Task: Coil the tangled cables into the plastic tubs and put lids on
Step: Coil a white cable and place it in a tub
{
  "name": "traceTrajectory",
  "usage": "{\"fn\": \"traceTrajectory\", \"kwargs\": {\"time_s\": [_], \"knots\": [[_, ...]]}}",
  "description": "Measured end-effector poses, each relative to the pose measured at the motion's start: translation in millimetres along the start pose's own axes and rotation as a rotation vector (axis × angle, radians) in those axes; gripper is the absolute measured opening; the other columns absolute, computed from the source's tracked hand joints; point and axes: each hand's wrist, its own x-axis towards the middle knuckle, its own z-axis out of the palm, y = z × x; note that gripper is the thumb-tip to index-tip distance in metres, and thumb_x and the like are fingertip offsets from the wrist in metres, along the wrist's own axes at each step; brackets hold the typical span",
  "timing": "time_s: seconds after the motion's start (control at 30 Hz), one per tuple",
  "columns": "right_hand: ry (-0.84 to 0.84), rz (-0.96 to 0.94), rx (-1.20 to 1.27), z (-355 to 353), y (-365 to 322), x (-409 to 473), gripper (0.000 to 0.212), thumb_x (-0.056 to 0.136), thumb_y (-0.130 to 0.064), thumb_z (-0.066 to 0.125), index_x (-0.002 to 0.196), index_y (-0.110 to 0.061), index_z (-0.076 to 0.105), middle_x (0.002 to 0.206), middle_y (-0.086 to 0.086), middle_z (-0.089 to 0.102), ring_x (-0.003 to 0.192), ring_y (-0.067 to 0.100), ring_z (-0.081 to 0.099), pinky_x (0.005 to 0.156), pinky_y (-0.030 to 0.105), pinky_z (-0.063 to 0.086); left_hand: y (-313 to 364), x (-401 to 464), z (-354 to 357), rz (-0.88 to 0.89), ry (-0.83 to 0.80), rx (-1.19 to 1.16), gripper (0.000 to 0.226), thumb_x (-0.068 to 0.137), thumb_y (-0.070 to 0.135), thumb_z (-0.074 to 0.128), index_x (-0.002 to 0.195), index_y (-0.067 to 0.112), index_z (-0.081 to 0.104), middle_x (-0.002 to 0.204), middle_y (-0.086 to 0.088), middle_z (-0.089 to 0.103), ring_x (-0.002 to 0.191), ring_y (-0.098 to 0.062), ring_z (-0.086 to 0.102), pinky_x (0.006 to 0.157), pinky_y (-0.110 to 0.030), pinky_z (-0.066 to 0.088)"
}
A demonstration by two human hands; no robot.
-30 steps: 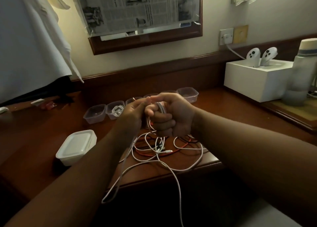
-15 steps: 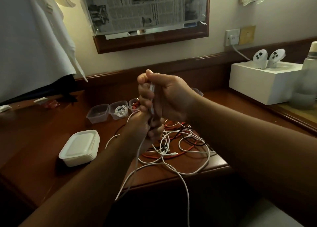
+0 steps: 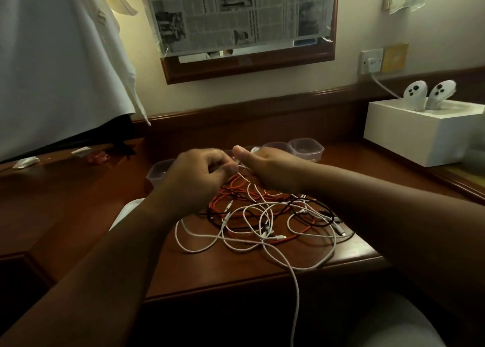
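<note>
Nearest us, a white cable (image 3: 296, 291) hung over the tabletop (image 3: 249, 273) edge toward 6 o'clock. Just beyond it we saw the tangle of cables (image 3: 265, 220), white, red and black, spread loosely on the wood. Above the tangle our left hand (image 3: 195, 175) curled its fingers around a strand of the white cable, and at 3 o'clock from it our right hand (image 3: 265, 167) held a small white bundle of the same cable, thumb raised; the two hands nearly touched. At 8 o'clock from the left hand a lidded tub (image 3: 123, 213) showed partly under the forearm. Behind the hands stood a row of open tubs (image 3: 305, 148), and at 2 o'clock a white box (image 3: 420, 134) carried two controllers (image 3: 427, 95).
</note>
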Motion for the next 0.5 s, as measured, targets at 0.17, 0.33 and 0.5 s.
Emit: {"fn": "traceTrajectory", "kwargs": {"time_s": [0.17, 0.33, 0.5], "knots": [[-0.716, -0.163, 1.143, 6, -6, 0, 0.064, 0.102, -0.049, 0.024, 0.067, -0.009, 0.059, 0.04, -0.003, 0.038, 0.031, 0.009, 0.026, 0.038, 0.02, 0.019, -3, -6, 7, -0.214, 0.094, -0.837, 0.024, 0.079, 0.036, 0.073, 0.087, 0.014, 0.068, 0.057, 0.005, 0.056, 0.045, -0.008, 0.048, 0.046, -0.023, 0.034], [-0.323, -0.333, 1.391, 8, -30, 4, 0.043, 0.104, -0.035, 0.029, 0.079, -0.011, 0.055, 0.053, -0.001, 0.041, 0.045, 0.011, 0.036, 0.05, 0.027, 0.028, 9, -13, 39, -0.494, 0.122, -1.176, 0.017, 0.096, 0.027, 0.054, 0.086, 0.017, 0.062, 0.065, 0.001, 0.053, 0.048, -0.008, 0.043, 0.044, -0.021, 0.035], [0.408, -0.45, 0.314, 11, -26, 11, 0.024, 0.105, -0.023, 0.043, 0.091, -0.012, 0.06, 0.072, 0.004, 0.063, 0.065, 0.016, 0.062, 0.065, 0.027, 0.052, 14, -15, 44, -0.556, -0.044, -1.206, 0.019, 0.1, 0.018, 0.047, 0.096, 0.014, 0.065, 0.07, 0.001, 0.055, 0.056, -0.008, 0.052, 0.051, -0.022, 0.044]]}}
